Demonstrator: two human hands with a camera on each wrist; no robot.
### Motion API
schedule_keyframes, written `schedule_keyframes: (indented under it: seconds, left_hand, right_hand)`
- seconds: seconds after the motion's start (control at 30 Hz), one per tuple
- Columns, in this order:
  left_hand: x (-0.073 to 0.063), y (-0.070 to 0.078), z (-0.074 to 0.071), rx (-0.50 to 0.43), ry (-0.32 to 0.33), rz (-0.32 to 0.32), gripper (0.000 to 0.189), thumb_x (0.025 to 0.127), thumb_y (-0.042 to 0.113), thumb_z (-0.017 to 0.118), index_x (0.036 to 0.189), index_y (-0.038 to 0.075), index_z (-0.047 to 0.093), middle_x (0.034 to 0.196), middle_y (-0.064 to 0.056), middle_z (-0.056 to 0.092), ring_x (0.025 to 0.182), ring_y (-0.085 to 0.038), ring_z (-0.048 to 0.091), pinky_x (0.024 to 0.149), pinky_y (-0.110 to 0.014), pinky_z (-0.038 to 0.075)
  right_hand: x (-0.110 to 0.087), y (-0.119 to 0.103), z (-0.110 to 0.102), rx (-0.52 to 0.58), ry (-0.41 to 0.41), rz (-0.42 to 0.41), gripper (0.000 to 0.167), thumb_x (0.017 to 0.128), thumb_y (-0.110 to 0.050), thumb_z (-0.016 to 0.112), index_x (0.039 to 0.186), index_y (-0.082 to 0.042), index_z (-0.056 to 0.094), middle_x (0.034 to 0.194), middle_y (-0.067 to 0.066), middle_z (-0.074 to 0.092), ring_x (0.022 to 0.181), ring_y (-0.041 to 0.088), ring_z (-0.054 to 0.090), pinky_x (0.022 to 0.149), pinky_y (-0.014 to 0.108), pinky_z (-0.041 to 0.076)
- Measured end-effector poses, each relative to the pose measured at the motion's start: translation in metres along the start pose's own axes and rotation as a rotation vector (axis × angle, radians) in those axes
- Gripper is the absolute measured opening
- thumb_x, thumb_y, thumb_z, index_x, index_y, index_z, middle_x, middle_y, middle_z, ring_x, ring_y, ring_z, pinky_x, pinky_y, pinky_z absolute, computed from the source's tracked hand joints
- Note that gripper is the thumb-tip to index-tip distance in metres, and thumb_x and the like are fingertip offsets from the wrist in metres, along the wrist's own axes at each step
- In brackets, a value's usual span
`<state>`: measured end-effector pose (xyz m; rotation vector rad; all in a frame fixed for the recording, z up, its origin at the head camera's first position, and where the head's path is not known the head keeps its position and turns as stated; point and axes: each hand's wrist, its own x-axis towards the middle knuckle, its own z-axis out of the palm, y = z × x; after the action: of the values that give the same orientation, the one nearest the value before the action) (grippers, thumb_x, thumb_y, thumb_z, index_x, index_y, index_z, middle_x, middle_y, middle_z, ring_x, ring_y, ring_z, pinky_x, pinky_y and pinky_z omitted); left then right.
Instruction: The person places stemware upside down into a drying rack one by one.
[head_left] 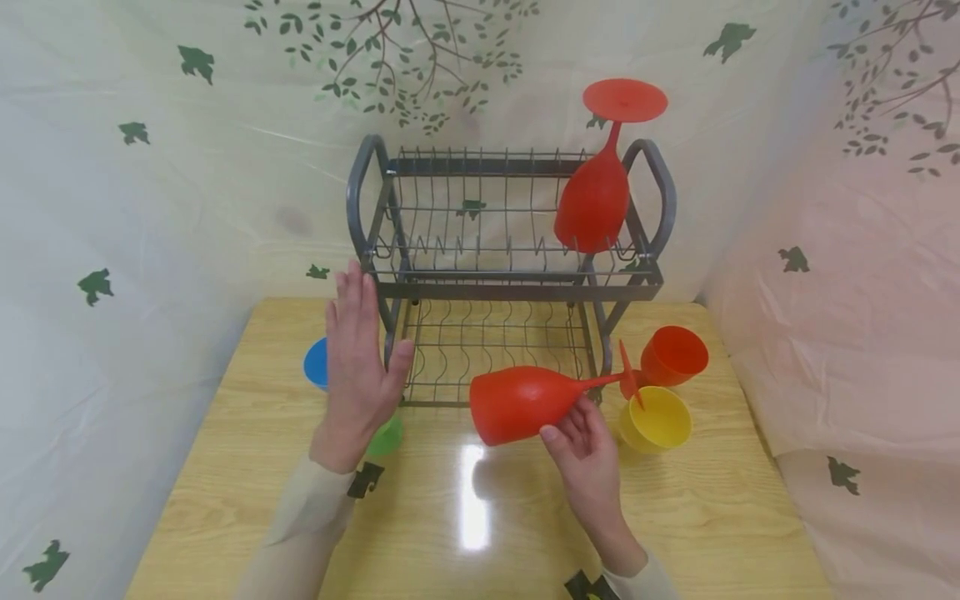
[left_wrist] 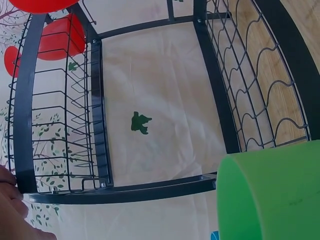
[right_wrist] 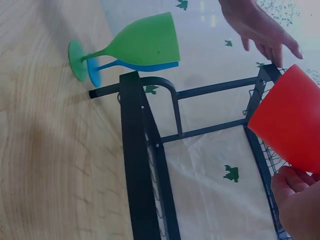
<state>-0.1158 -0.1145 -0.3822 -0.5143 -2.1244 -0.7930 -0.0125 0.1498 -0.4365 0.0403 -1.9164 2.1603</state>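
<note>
Two hands are over the wooden bench (head_left: 217, 483). At 5 o'clock, the right hand (head_left: 588, 467) pinches the bowl of a red wine goblet (head_left: 521, 404) between thumb and fingers, its rim towards 9 o'clock. Nearby stand a green goblet (head_left: 386, 437) at 7 and a yellow goblet (head_left: 656, 421) at 4. The left hand (head_left: 362, 358), at 8, has straight fingers side by side, thumb apart, tips by the dish rack (head_left: 517, 292); contact I cannot tell. Farthest, an upside-down second goblet (head_left: 594, 200), also red, leans in the top tier at 2.
</note>
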Motion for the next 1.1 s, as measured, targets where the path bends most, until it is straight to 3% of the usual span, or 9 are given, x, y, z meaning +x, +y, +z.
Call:
schedule_keyframes:
  seconds: [0.8, 1.1]
  left_hand:
    - [-0.001, 0.0, -0.007, 0.101, -0.074, 0.01, 0.082, 0.106, 0.064, 0.024, 0.167, 0.012, 0.009, 0.172, -0.015, 0.013, 0.159, -0.03, 0.007, 0.124, -0.065, 0.006]
    - [-0.001, 0.001, -0.009, 0.145, -0.131, -0.015, 0.093, 0.104, 0.068, 0.023, 0.162, -0.006, 0.018, 0.171, -0.021, 0.014, 0.159, -0.033, 0.007, 0.124, -0.064, 0.005]
  right_hand:
    - [0.019, -0.046, 0.003, 0.061, 0.021, -0.307, 0.053, 0.09, 0.017, 0.064, 0.14, 0.002, 0.054, 0.131, 0.011, 0.065, 0.116, 0.022, 0.065, 0.1, 0.029, 0.054]
    - [0.033, -0.063, 0.002, 0.154, 0.004, -0.454, 0.051, 0.093, 0.003, 0.072, 0.139, 0.008, 0.052, 0.132, 0.02, 0.064, 0.117, 0.028, 0.064, 0.103, 0.032, 0.053]
